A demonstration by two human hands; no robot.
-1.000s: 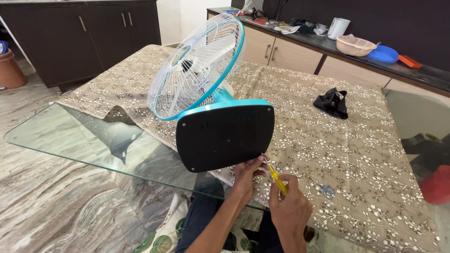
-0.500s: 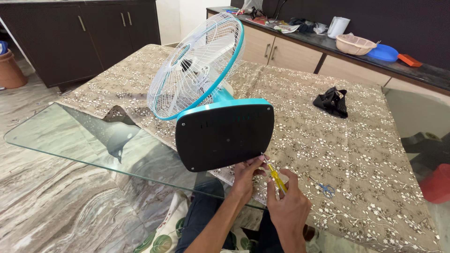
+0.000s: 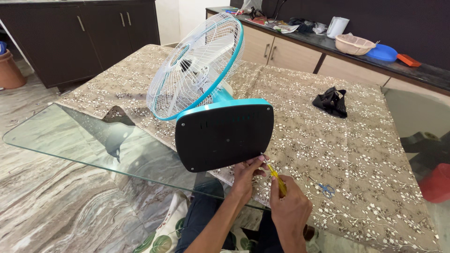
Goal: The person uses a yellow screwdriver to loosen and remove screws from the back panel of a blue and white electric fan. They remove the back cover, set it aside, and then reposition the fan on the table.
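Observation:
A table fan lies tipped on the table, its white grille with a teal rim (image 3: 194, 65) pointing away and the black underside of its base (image 3: 224, 137) facing me. My left hand (image 3: 247, 175) grips the lower right corner of that base. My right hand (image 3: 289, 206) holds a yellow-handled screwdriver (image 3: 276, 179), and its tip meets the base's lower right corner, right beside my left fingers.
The table is glass (image 3: 70, 140), partly covered by a brown floral cloth (image 3: 328, 145). On the cloth lie a black crumpled item (image 3: 332, 101) and a small blue object (image 3: 326, 189). A counter (image 3: 422, 70) behind carries a basket (image 3: 355, 44), a blue plate and clutter. Dark cabinets (image 3: 84, 37) stand at the back left.
My right hand has shifted its grip slightly on the screwdriver, which stays at the base's corner. The fan and my left hand have barely moved.

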